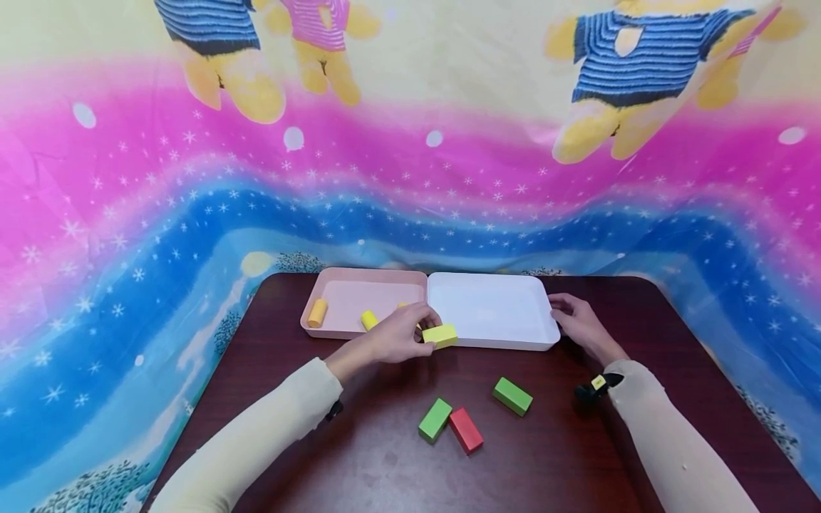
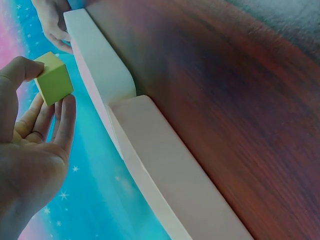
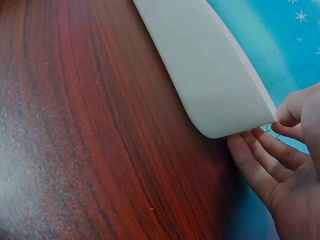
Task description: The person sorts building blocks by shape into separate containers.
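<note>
A yellow rectangular block [image 1: 440,336] is pinched between the thumb and fingers of my left hand [image 1: 400,335]. In the head view it is held over the near edge where the pink tray [image 1: 365,275] and white tray [image 1: 490,306] meet. The left wrist view shows the block's end [image 2: 56,82] between thumb and fingertips, above the trays' rims. My right hand [image 1: 580,324] holds the white tray at its right end. In the right wrist view the thumb is at the rim and the fingertips [image 3: 237,145] touch the outer wall.
Inside the pink tray lie an orange cylinder [image 1: 317,313] and a yellow cylinder [image 1: 368,320]; another yellow piece is partly hidden behind my left hand. Two green blocks [image 1: 435,420] [image 1: 512,396] and a red block [image 1: 466,431] lie on the dark table nearer to me. A printed cloth [image 1: 410,178] hangs behind.
</note>
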The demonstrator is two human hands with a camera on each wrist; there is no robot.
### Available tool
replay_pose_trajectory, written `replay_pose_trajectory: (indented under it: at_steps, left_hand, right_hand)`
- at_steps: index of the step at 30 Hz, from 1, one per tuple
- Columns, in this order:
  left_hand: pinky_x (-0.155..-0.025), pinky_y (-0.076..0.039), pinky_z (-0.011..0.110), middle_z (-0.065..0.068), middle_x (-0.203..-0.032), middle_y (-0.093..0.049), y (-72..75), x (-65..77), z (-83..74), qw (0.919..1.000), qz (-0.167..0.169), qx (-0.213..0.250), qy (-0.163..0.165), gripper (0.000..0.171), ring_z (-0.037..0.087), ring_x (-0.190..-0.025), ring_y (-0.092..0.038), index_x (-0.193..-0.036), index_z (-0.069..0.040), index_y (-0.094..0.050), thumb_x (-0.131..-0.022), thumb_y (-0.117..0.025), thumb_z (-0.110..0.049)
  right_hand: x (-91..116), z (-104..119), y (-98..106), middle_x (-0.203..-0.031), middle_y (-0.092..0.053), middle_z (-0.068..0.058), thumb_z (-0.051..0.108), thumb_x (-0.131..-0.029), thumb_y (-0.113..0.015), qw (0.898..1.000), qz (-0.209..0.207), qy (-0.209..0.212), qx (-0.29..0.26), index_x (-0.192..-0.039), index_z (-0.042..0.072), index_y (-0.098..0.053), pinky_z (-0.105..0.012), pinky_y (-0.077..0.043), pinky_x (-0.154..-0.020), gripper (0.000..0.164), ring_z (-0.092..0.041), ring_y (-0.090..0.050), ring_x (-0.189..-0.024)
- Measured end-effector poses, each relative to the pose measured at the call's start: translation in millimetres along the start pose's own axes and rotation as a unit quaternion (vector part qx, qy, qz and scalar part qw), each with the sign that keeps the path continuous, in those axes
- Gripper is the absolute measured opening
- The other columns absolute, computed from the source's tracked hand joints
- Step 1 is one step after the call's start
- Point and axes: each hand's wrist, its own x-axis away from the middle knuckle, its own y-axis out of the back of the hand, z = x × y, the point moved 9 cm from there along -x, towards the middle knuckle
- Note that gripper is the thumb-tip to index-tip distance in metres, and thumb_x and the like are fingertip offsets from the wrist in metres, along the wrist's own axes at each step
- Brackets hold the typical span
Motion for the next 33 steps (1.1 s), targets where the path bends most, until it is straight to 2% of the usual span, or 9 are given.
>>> replay_pose_trajectory:
  at_steps: [10,16,22,33]
  left_hand:
    - [-0.089,-0.058,0.027,0.001,-0.113,-0.064,6.7,-13.5,0.5,0.9996,-0.016,-0.020,-0.015,0.031,0.013,-0.102,-0.062,-0.119,-0.009,-0.067,-0.091,-0.080,-0.015]
    - [-0.090,-0.057,0.025,0.001,-0.117,-0.064,7.3,-25.0,7.5,0.9993,-0.016,-0.032,-0.002,0.032,0.012,-0.105,-0.062,-0.122,-0.009,-0.067,-0.093,-0.079,-0.017]
    - [-0.092,-0.058,0.027,0.001,-0.118,-0.064,5.7,-34.8,13.5,0.9995,-0.012,-0.024,0.016,0.033,0.013,-0.107,-0.062,-0.123,-0.009,-0.067,-0.093,-0.080,-0.017]
    - [-0.093,-0.058,0.030,0.002,-0.117,-0.066,1.8,-43.7,20.2,0.9992,-0.018,-0.032,0.013,0.031,0.015,-0.107,-0.063,-0.122,-0.008,-0.068,-0.094,-0.079,-0.015]
  right_hand:
    - [-0.5,-0.1,0.9,-0.151,-0.048,-0.034,0.015,-0.114,-0.047,1.000,0.003,-0.001,0.000,-0.159,-0.005,-0.039,-0.040,-0.063,-0.084,0.050,-0.046,-0.058,-0.128]
    - [-0.2,-1.4,1.0,-0.150,-0.049,-0.033,0.014,-0.113,-0.047,1.000,0.000,-0.004,0.002,-0.159,-0.004,-0.039,-0.040,-0.063,-0.084,0.049,-0.045,-0.058,-0.127]
    - [0.5,-1.5,0.5,-0.150,-0.048,-0.033,0.014,-0.113,-0.047,1.000,0.000,-0.004,0.003,-0.159,-0.004,-0.039,-0.039,-0.062,-0.084,0.049,-0.045,-0.058,-0.127]
    - [-0.2,-1.3,0.4,-0.150,-0.049,-0.032,0.014,-0.113,-0.048,1.000,-0.001,0.001,-0.001,-0.158,-0.004,-0.040,-0.037,-0.062,-0.082,0.049,-0.045,-0.058,-0.126]
